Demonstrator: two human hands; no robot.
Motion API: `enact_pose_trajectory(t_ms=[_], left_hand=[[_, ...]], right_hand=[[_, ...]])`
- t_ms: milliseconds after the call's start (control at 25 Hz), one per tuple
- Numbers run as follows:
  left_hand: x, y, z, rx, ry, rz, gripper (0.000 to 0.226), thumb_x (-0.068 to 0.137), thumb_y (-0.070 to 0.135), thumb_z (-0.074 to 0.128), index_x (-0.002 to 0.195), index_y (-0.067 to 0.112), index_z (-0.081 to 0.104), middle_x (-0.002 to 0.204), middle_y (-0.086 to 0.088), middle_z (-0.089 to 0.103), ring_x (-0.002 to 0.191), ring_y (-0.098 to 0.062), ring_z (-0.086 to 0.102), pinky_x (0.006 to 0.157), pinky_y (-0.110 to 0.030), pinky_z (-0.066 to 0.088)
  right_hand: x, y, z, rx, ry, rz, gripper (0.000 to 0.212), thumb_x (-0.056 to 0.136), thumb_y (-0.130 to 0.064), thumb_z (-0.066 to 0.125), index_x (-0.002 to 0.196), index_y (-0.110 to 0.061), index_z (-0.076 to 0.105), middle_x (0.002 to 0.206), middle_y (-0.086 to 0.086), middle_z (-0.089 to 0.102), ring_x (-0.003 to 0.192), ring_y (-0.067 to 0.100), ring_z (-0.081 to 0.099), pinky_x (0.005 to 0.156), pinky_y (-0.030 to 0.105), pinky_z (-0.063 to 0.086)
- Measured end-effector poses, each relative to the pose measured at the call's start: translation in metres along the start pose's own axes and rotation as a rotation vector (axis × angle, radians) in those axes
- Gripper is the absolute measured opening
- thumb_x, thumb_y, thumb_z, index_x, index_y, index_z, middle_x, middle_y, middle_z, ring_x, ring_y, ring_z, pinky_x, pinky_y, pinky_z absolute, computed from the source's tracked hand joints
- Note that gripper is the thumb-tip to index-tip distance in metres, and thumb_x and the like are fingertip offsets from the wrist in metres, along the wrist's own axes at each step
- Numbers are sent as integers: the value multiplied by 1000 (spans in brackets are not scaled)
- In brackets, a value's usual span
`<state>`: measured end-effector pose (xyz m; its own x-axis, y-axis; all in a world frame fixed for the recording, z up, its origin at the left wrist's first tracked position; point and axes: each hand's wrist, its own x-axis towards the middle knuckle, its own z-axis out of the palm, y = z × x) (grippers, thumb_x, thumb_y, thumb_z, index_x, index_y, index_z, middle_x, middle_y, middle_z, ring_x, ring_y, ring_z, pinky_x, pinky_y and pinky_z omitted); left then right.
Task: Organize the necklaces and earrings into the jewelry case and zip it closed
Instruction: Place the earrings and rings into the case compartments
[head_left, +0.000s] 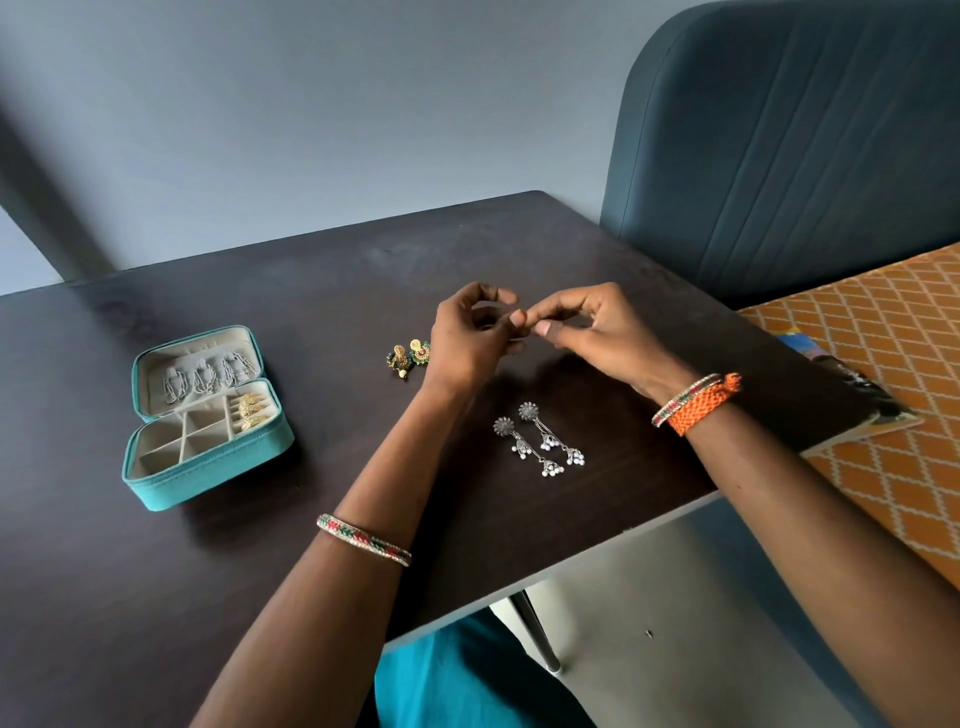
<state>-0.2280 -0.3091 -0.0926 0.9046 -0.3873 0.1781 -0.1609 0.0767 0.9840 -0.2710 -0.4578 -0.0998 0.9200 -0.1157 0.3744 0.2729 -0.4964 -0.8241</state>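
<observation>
The teal jewelry case (156, 486) lies open on the left of the dark table (291, 312). Silver necklaces (208, 376) hang in its lid and gold earrings (250, 411) fill one compartment. A gold and green earring pair (408, 356) lies just left of my left hand (467, 338). A silver earring pair with white beads (540, 441) lies nearer me, between my forearms. My right hand (587, 327) meets my left hand fingertip to fingertip above the table. Both have curled fingers that seem to pinch something tiny, which I cannot make out.
A blue padded headboard (779, 145) rises past the table's right edge. Beside the table is an orange patterned bedspread (893, 364) with a magazine (852, 384) on it. The table's near right edge drops off to the floor, where a metal leg (540, 634) shows.
</observation>
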Motion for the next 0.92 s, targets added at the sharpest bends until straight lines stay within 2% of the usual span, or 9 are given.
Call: enact_pose_trajectory(t_ms=[120, 200, 280, 480, 560, 640, 720, 800, 920], left_hand=[[-3, 4, 1, -161, 33, -85, 20, 91, -7, 51, 111, -9, 54, 79, -13, 62, 59, -7, 65, 67, -22, 57], [-4, 9, 2, -252, 35, -144, 25, 93, -10, 45, 117, -11, 51, 82, -13, 62, 69, -13, 64, 70, -21, 56], [-4, 13, 3, -319, 39, -202, 29, 93, -13, 39, 121, -10, 48, 87, -14, 62, 79, -20, 63, 74, -24, 56], [-7, 21, 4, -398, 42, -260, 45, 92, -17, 31, 134, -1, 36, 106, -19, 60, 87, -22, 65, 79, -30, 55], [-8, 22, 6, -412, 37, -269, 50, 94, -15, 30, 140, 3, 30, 121, -24, 55, 105, -29, 62, 84, -32, 52], [-8, 21, 7, -442, 31, -280, 54, 94, -15, 30, 143, 7, 24, 124, -24, 51, 121, -33, 54, 87, -33, 50], [-7, 20, 8, -451, 6, -281, 54, 94, -15, 31, 143, 7, 25, 122, -23, 50, 116, -31, 56, 85, -32, 51], [-6, 19, 8, -407, -25, -280, 46, 94, -14, 34, 137, 0, 34, 116, -22, 54, 95, -24, 61, 79, -27, 54], [-9, 18, 8, -344, -85, -279, 30, 93, -16, 35, 118, -7, 49, 91, -15, 59, 76, -16, 60, 73, -25, 56]], right_hand=[[3, 10, -6, -59, 152, -27, 20, 83, -2, 64, 80, -20, 73, 81, -5, 72, 74, 3, 65, 71, 20, 48], [4, 14, -8, -104, 213, -46, 16, 83, -10, 65, 79, -23, 72, 79, -5, 72, 72, 6, 65, 69, 22, 47], [2, 12, -4, -80, 144, -85, 6, 82, -16, 69, 85, -16, 74, 82, -2, 73, 73, 6, 63, 69, 18, 45], [-2, 7, 3, -168, 94, -203, 14, 79, -15, 74, 93, -13, 73, 82, -5, 66, 69, 1, 56, 62, 7, 37], [-1, 8, 3, -200, 92, -199, 12, 80, -14, 74, 92, -14, 74, 81, -7, 64, 69, 1, 56, 60, 7, 36], [-1, 7, 4, -193, 92, -184, 8, 81, -11, 72, 88, -14, 73, 79, -12, 63, 70, -2, 57, 62, 6, 36], [-1, 5, 6, -176, 93, -170, 8, 82, -7, 69, 85, -14, 71, 79, -13, 63, 71, -4, 57, 63, 6, 37], [-1, 4, 6, -140, 76, -142, 7, 83, -3, 65, 83, -10, 68, 77, -11, 63, 67, -7, 55, 64, 7, 37], [1, 6, 5, -81, 66, -123, 15, 84, -7, 57, 77, -20, 61, 73, -9, 59, 67, -2, 53, 67, 17, 41]])
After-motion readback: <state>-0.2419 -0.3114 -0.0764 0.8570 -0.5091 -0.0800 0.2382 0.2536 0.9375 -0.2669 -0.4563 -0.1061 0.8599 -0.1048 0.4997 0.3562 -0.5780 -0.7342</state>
